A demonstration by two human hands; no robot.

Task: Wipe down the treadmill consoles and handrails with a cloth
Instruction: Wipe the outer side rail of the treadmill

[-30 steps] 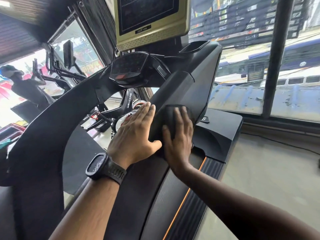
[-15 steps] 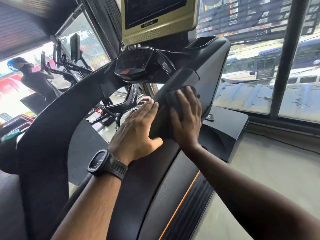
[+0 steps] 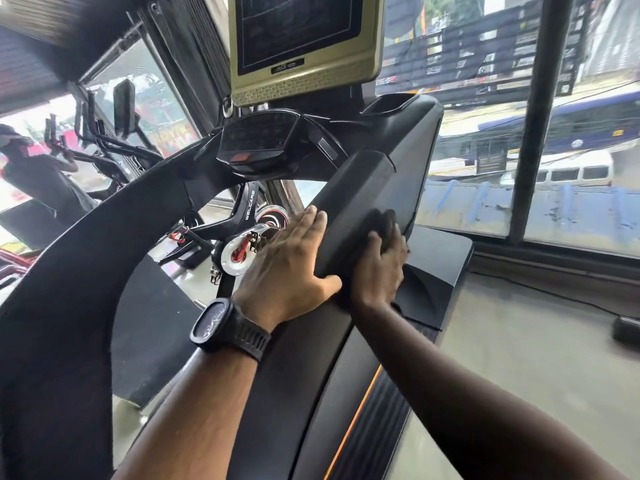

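Palm down and fingers spread, the right hand (image 3: 379,268) presses a dark cloth (image 3: 375,220) against the outer face of a treadmill's right handrail (image 3: 360,188). Its fingertips are blurred, so how much they curl is hard to tell. Just beside it, the left hand (image 3: 287,268), with a black watch (image 3: 216,323) on its wrist, rests open on the rail's inner side. Its fingers are straight and together, its thumb lies over the top, and it holds nothing. Both forearms reach forward and up from the bottom of the view.

The cloth sits partway up the sloping rail, below the console (image 3: 258,142) and the gold-framed screen (image 3: 301,39) above it. The job looks to be at an early or middle stage. This rail is under the cloth, while the console, the screen and the left handrail (image 3: 86,254) have no hand on them and probably remain to do. Beyond stand an exercise bike (image 3: 249,216) and large windows (image 3: 571,133).
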